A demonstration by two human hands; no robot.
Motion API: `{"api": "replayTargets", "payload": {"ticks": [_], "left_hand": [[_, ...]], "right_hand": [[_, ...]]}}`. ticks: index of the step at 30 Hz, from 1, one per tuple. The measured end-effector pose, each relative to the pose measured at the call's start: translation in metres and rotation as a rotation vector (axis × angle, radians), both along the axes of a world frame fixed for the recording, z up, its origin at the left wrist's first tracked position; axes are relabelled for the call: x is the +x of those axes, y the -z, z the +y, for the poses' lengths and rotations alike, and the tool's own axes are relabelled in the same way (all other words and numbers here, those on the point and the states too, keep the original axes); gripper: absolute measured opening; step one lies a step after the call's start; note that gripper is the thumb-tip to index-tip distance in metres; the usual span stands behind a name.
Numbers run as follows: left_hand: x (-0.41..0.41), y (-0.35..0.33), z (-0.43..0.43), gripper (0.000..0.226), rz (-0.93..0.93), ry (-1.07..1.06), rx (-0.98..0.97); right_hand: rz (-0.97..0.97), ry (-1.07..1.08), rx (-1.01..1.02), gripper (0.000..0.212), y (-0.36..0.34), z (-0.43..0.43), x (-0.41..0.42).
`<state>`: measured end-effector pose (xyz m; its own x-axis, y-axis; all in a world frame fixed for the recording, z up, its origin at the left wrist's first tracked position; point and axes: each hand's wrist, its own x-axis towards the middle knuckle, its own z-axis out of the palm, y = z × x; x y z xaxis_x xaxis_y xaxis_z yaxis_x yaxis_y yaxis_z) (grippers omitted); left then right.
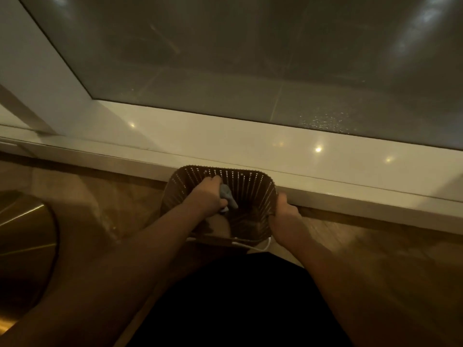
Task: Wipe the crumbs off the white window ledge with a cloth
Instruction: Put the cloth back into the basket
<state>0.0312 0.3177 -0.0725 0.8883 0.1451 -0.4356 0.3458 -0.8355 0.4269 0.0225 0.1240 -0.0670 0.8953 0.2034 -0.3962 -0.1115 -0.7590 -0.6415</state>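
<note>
Hands at a brown perforated basket below a white window ledge.

Left hand is closed around a bunched grey-blue cloth, held inside the basket. Right hand grips the basket's right rim. The basket sits on a wooden floor, touching the ledge's front edge. Dark window glass rises behind the glossy ledge.

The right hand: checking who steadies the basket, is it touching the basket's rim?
Touching. The head view shows the right hand curled over the right rim of the brown perforated basket, with no gap, while the left hand holds the cloth inside it.
</note>
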Motion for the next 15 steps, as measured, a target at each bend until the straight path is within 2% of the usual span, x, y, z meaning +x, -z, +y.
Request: {"api": "replayTargets", "payload": {"ticks": [5, 10, 15], "left_hand": [[0.015, 0.008, -0.057, 0.043, 0.028, 0.102, -0.006], [0.021, 0.019, -0.124, 0.045, 0.071, 0.215, -0.025], [0.023, 0.039, -0.18, 0.047, 0.116, 0.318, -0.024]], "right_hand": [[-0.007, 0.007, -0.016, 0.014, -0.008, -0.067, 0.001], [-0.031, 0.021, -0.147, 0.027, -0.009, -0.134, 0.002], [-0.026, 0.067, -0.106, 0.021, -0.004, -0.186, -0.003]]}}
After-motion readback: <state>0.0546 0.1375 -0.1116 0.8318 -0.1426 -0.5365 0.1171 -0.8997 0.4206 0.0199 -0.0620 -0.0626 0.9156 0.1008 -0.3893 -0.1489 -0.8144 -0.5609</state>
